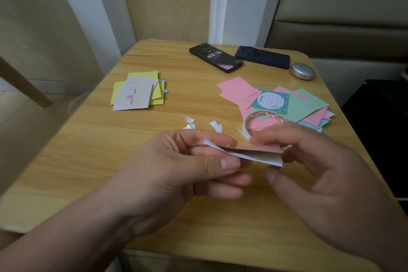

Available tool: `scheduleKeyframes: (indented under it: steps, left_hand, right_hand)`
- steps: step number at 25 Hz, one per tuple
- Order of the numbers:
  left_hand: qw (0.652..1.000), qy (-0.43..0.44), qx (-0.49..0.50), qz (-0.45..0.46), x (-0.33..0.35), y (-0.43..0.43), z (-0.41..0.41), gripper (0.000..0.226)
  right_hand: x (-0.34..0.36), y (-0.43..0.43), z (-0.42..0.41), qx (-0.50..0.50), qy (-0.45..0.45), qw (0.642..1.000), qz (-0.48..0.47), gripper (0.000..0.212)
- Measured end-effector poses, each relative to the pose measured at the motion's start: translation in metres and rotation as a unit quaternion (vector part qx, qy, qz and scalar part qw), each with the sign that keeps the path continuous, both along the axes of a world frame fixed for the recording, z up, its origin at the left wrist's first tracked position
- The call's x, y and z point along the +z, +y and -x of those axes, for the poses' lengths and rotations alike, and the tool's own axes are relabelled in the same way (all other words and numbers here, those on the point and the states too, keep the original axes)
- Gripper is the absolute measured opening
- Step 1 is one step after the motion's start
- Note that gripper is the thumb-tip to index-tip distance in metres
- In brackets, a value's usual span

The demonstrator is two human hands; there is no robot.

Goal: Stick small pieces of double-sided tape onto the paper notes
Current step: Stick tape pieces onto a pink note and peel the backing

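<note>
A small stack of paper notes, pink on top with white below, is held above the counter at the centre of the frame. The left hand has its grip clamped on the stack's left end, thumb on the near edge and fingers behind. The right hand is at the stack's right end, fingers curled over the top and thumb just under the corner. It is blurred, so I cannot tell whether its grip is closed on the paper.

Just above the hands, right of centre, the tape roll lies on a spread of pink, green and blue loose notes. White backing scraps lie on the counter left of the roll. A yellow note pile topped by a white card sits at upper left. Along the counter's far edge are a black phone, a dark blue phone and a round silver case.
</note>
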State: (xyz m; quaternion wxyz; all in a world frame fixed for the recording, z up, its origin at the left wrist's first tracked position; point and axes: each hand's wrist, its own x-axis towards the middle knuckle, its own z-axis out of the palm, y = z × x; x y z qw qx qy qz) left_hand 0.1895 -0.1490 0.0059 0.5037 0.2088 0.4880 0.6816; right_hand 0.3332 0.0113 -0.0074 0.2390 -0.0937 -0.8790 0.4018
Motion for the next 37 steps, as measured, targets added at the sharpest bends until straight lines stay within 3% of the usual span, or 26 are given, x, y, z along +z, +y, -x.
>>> scheduleKeyframes:
  steps: [3,5,7,9,12,16,21,26,30,33,37]
  left_hand:
    - [1.000,0.028,0.007,-0.001,-0.003,0.001,0.000,0.033]
    - [0.989,0.143,0.024,0.018,-0.006,0.001,0.001,0.024]
    - [0.949,0.304,0.067,0.054,-0.012,-0.001,0.005,0.032]
    - [0.926,0.368,0.075,0.037,-0.013,-0.001,0.006,0.029]
    - [0.951,0.306,0.043,0.001,-0.013,-0.001,0.005,0.021]
    - [0.981,0.194,0.011,-0.024,-0.009,0.001,-0.006,0.013]
    - [0.987,0.149,0.036,-0.042,-0.013,0.001,-0.009,0.014]
    - [0.990,0.137,0.032,-0.032,-0.019,0.001,-0.007,0.018]
    - [0.993,0.089,0.009,-0.073,-0.012,0.001,-0.005,0.008]
    - [0.982,0.168,0.063,-0.058,-0.012,-0.001,0.007,0.036]
    - [0.963,0.259,0.063,-0.030,-0.006,-0.003,0.011,0.034]
  right_hand:
    - [0.000,-0.002,0.003,0.022,0.039,0.991,-0.125,0.014]
    - [0.003,-0.002,0.005,0.027,0.052,0.987,-0.151,0.003]
    - [0.005,-0.002,0.004,0.016,0.049,0.986,-0.157,0.014]
    - [0.005,-0.002,0.002,0.014,0.039,0.992,-0.116,0.027]
    - [0.002,-0.005,-0.001,0.030,-0.003,1.000,-0.007,0.041]
    - [0.003,-0.012,-0.001,0.042,-0.043,0.997,0.038,0.044]
    - [0.006,-0.012,-0.002,0.056,-0.071,0.990,0.104,0.040]
    - [0.009,-0.016,0.000,0.053,-0.030,0.986,0.153,0.020]
    - [0.008,-0.016,0.002,0.075,-0.053,0.957,0.277,0.032]
    - [0.007,-0.012,0.003,0.063,-0.073,0.946,0.309,0.046]
    - [0.007,-0.011,0.003,0.044,-0.078,0.938,0.334,0.045]
